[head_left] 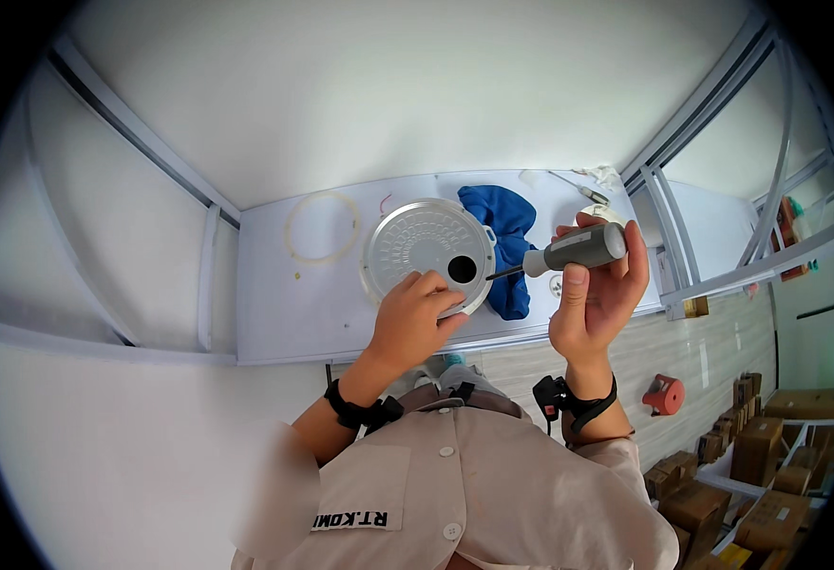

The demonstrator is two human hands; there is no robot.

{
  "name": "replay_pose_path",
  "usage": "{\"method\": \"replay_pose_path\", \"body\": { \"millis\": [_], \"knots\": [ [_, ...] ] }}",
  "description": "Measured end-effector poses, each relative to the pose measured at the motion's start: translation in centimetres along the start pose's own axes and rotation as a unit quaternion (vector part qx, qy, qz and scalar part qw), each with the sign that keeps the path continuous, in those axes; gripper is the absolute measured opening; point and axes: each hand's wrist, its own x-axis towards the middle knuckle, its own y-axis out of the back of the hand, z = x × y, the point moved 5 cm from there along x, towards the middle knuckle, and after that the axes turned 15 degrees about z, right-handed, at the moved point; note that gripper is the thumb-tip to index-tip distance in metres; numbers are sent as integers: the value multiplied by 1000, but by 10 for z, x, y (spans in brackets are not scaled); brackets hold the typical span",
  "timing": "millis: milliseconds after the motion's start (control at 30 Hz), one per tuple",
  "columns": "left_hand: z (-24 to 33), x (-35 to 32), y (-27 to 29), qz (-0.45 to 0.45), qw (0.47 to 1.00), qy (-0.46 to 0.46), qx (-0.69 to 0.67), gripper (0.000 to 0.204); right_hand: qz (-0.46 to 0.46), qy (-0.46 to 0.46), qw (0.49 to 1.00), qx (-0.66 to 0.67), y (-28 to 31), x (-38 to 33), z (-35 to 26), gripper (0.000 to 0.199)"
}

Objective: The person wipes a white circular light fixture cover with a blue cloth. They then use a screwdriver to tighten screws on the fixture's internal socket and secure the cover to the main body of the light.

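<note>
A round silver metal housing [415,249] with raised patterning and a dark hole lies on the white table. Bent over its near rim, my left hand [415,318] grips the edge, fingers on top and thumb close to the side. My right hand [607,285] holds a screwdriver [583,249] by its thick grey handle, with the shaft pointing left. The shaft's tip meets or nearly meets the right side of the housing's rim; contact cannot be made out. Under the shaft and beside the housing is a crumpled blue cloth [507,214].
A thin yellowish ring [289,233] lies on the table [274,313] at left. Another screwdriver [593,196] and white tissue [605,176] lie at the back right. Metal frame posts [664,228] flank the table. A red stool [664,395] and cardboard boxes [759,446] stand on the floor at right.
</note>
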Motion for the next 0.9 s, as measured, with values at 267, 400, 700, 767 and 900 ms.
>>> {"method": "replay_pose_path", "body": {
  "millis": [267, 400, 700, 767, 900],
  "knots": [
    [-3, -2, 7, -30, 998, -48, -6, 24, 4, 2, 1000, 8, 3, -4, 0, 66],
    [-13, -2, 28, -65, 996, -55, 12, 22, -3, 7, 1000, -14, 1, -6, 2, 67],
    [-36, -14, 74, -74, 993, -71, 60, 22, -19, -12, 999, 48, -14, -13, 1, 66],
    [-35, -14, 82, -67, 994, -67, 58, 21, -26, -17, 998, 60, -17, -15, 1, 67],
    [-32, -18, 90, -55, 994, -54, 76, 19, -43, -28, 995, 85, -25, -23, -1, 67]
  ]
}}
